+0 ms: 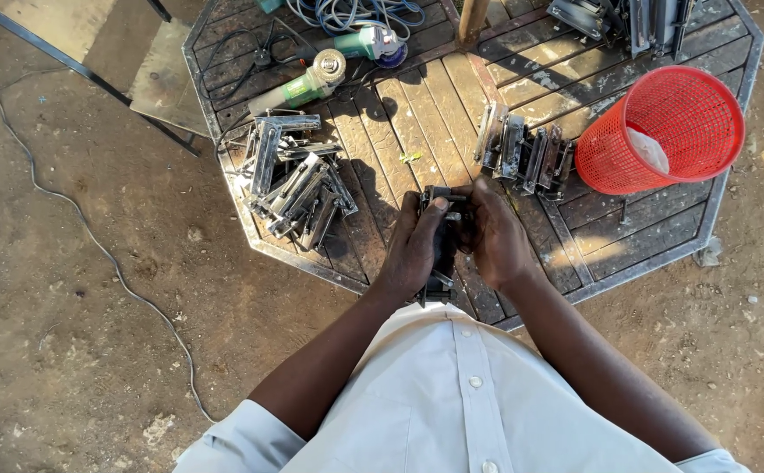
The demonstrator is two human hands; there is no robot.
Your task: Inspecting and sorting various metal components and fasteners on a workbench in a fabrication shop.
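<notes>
My left hand and my right hand both grip one dark metal bracket piece, held upright between them over the near edge of an octagonal wooden-slat table. My fingers cover most of the piece; its top and bottom ends stick out. To the left on the table lies a heap of several shiny metal brackets. A row of similar brackets stands just beyond my right hand.
A red mesh basket lies tilted at the table's right. Two green angle grinders and coiled cables are at the back. More metal parts sit at the far right. A cable runs over the dirt ground.
</notes>
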